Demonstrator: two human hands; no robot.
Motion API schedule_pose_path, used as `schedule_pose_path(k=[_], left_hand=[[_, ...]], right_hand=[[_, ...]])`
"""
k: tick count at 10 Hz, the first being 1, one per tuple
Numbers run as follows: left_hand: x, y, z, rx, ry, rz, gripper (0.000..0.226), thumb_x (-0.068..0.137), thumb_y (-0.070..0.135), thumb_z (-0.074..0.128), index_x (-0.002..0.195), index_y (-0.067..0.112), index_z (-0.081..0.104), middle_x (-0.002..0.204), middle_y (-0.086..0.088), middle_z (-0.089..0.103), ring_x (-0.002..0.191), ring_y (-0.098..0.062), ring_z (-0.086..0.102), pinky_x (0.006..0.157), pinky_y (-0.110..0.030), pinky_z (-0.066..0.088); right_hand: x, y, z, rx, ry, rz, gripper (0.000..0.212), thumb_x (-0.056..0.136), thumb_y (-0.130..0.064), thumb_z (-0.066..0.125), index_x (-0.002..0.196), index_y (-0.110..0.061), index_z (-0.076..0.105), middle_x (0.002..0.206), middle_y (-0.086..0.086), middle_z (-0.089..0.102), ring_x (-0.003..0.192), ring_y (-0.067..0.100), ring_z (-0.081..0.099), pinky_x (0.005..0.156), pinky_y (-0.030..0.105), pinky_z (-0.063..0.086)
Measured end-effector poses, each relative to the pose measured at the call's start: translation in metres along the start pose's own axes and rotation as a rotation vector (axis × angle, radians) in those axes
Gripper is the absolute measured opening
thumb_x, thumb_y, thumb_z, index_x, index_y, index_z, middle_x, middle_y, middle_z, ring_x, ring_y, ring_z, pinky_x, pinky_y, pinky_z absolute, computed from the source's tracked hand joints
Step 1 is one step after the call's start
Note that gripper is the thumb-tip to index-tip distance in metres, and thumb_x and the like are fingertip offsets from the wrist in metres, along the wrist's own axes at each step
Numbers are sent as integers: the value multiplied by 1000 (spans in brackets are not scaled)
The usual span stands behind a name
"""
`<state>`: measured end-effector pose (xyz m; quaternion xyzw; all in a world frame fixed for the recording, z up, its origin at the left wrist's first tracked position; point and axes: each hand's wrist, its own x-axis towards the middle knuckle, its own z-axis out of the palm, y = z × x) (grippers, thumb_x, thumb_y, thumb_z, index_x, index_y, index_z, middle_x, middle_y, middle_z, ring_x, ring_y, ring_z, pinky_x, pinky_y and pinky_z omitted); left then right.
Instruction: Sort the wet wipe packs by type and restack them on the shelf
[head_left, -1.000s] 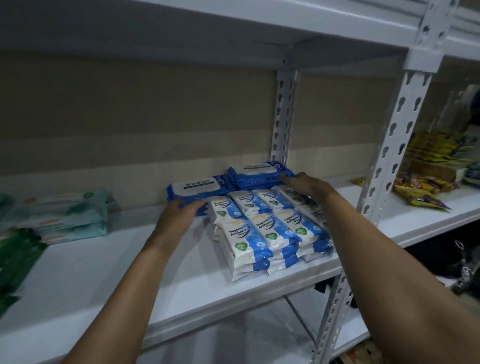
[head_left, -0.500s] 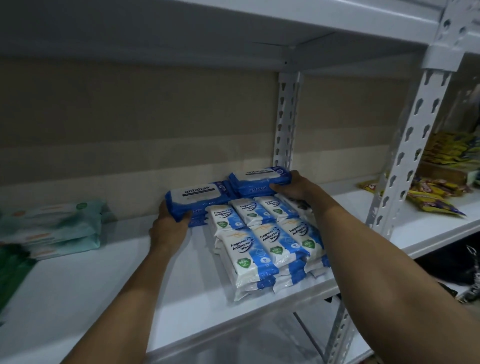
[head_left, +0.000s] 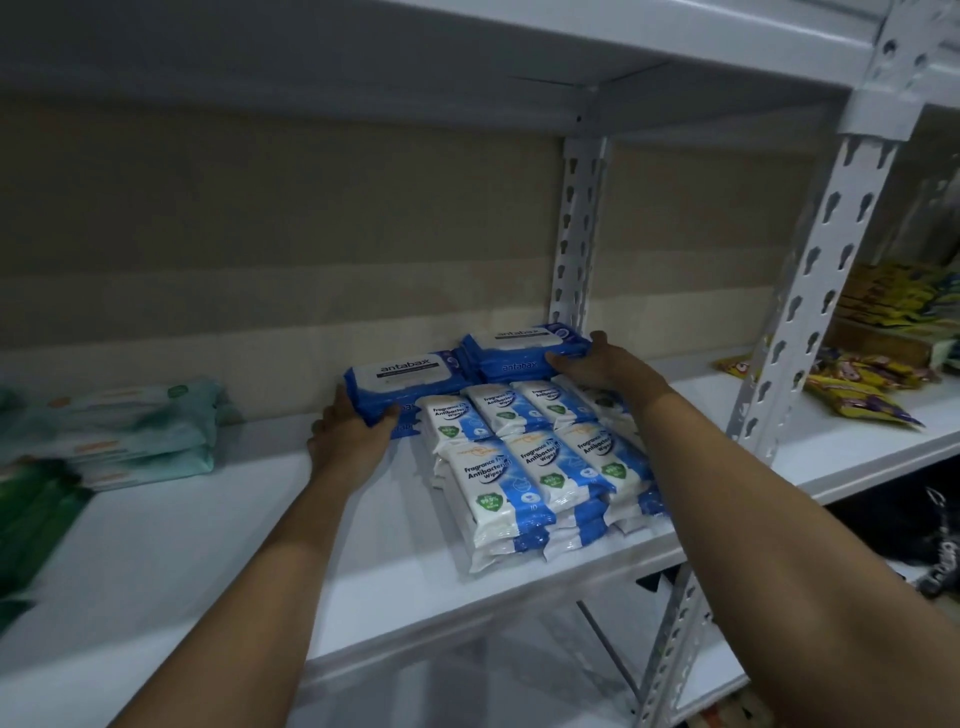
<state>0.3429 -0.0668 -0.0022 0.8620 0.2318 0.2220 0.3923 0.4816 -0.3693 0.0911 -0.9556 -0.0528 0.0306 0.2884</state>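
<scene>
Two stacks of dark blue wipe packs stand at the back of the white shelf (head_left: 208, 545). My left hand (head_left: 348, 441) grips the left blue stack (head_left: 402, 382) at its front left corner. My right hand (head_left: 597, 364) grips the right blue stack (head_left: 519, 351) at its front right side. In front of them lie several stacks of small white-and-blue antibacterial wipe packs (head_left: 540, 462), reaching to the shelf's front edge. My right forearm crosses above the rightmost of these small packs and hides part of them.
Pale green wipe packs (head_left: 135, 431) are stacked at the left, with dark green packs (head_left: 31, 519) blurred at the far left edge. White perforated uprights (head_left: 810, 291) bound the bay. Yellow snack packets (head_left: 857, 389) lie on the neighbouring shelf to the right.
Both hands have moved from the small white packs back to the blue stacks and taken hold of them. The blue stacks sit slightly nearer the wall.
</scene>
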Motion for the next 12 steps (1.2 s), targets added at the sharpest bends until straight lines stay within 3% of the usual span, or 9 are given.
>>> schedule_pose_path(k=[2,4,6,7,8,9,10,11,12], left_hand=[[-74,46,-15,-616,-63,-150,75,87,44,72,149,21,37,145,-7,49,126,-25,54,104,-37,44],[-151,72,3,-493,-299,-109,66,101,62,38,159,34,21,161,8,35,143,-20,39,115,-38,30],[-143,70,2,-509,-366,-182,84,86,77,42,157,45,9,156,2,45,136,-25,49,115,-47,36],[-152,62,-15,-572,-321,-170,74,99,62,46,160,36,12,159,3,38,139,-22,44,106,-34,34],[-171,44,-36,-621,-273,-148,64,98,54,55,154,39,29,158,6,38,138,-20,44,99,-32,33],[-193,22,-52,-692,-174,-31,44,96,36,65,136,38,49,140,7,55,121,-9,58,97,-26,40],[-218,8,-65,-664,-133,156,38,93,16,68,124,34,55,124,10,65,114,0,62,90,-12,48],[-242,-16,-62,-671,-67,311,31,91,11,72,113,31,63,116,3,71,111,-12,68,92,-18,52],[-271,-41,-51,-560,38,385,33,81,6,67,102,31,70,100,-4,76,91,-17,75,82,-20,56]], right_hand=[[-59,14,-17,-260,-76,-30,93,91,-70,55,160,-19,19,161,9,36,139,33,44,109,42,39],[-98,34,14,-290,-10,82,88,88,-85,24,159,-32,18,159,14,33,140,39,40,112,51,36],[-104,30,16,-279,68,123,84,91,-82,24,155,-28,27,156,16,34,141,41,34,113,55,33],[-125,24,21,-284,306,40,71,97,-70,32,146,-20,43,144,20,46,132,41,41,110,54,34],[-170,6,32,-89,303,-330,57,97,-64,46,135,-23,57,130,8,60,112,22,60,99,43,47],[-214,-6,56,-138,80,-600,58,94,-72,42,134,-34,59,141,-8,54,126,10,49,110,40,39],[-224,-2,78,-274,160,-636,66,94,-77,27,138,-37,55,146,-11,49,136,11,37,116,40,27],[-220,4,89,-264,272,-687,65,96,-73,24,139,-35,55,143,-10,51,136,12,38,114,35,27],[-227,0,86,-99,247,-729,57,98,-68,33,133,-31,60,136,-11,53,133,10,39,113,39,31]])
